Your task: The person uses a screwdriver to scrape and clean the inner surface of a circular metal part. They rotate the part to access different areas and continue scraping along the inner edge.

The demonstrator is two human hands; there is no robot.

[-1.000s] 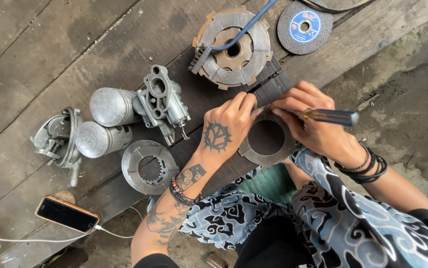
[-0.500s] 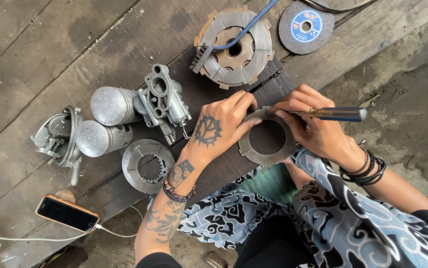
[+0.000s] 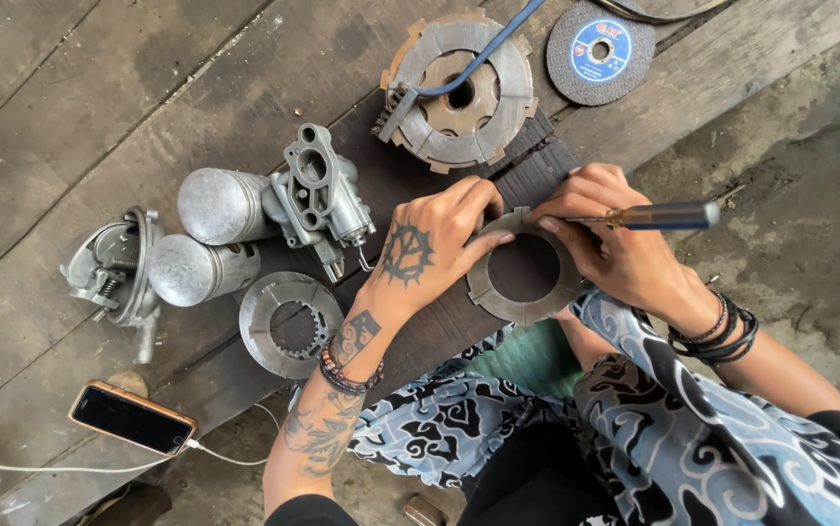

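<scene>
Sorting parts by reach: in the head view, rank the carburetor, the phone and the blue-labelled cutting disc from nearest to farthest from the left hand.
1. Carburetor, just left of the left hand.
2. Cutting disc, up and right.
3. Phone, lower left, farthest.

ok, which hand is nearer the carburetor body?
Left. The left hand sits just right of the carburetor body, pressing the ring plate; the right hand is farther right, holding a screwdriver.

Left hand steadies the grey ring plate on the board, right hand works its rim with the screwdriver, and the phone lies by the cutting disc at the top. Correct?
Not quite: the head view shows the phone at bottom left, far from the cutting disc. The rest holds.
</scene>
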